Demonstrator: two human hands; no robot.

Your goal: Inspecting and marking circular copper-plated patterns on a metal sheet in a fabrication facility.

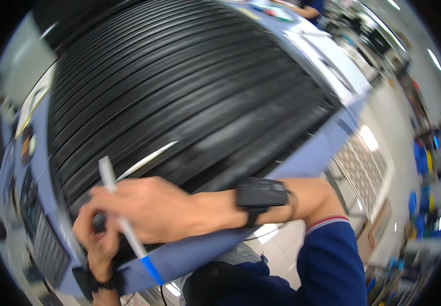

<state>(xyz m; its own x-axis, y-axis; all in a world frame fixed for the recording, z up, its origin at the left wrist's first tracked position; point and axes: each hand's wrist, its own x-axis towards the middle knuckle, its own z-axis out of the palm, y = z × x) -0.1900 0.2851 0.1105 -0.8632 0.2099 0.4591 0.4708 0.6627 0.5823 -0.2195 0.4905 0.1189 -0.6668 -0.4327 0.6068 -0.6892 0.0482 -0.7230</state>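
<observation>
Black ribbed matting point(190, 86) covers most of the blue-edged table point(312, 158), its ridges running diagonally across the view and bending with the lens. Beyond the table's far edge lie a pale floor and cluttered shelving with blue items at the right (too blurred to name), and another person's arm shows at the top, well apart from the work.

At the lower left, over the table's near edge, the right hand point(154, 209) reaches in from the right, its wrist wearing a black band point(261, 196) above a dark blue sleeve point(327, 260). Its grip is pressed together around a slim white pen-like tool point(109, 181) with a blue end point(151, 269), which stands tilted, upper end up and to the left, blue end low near the table's edge.

Just beneath it, the left hand point(95, 242) is curled, touching the right hand; its grip looks closed, though what it pinches cannot be told through the motion blur. A thin white stick point(149, 159) lies on the matting just above the hands.
</observation>
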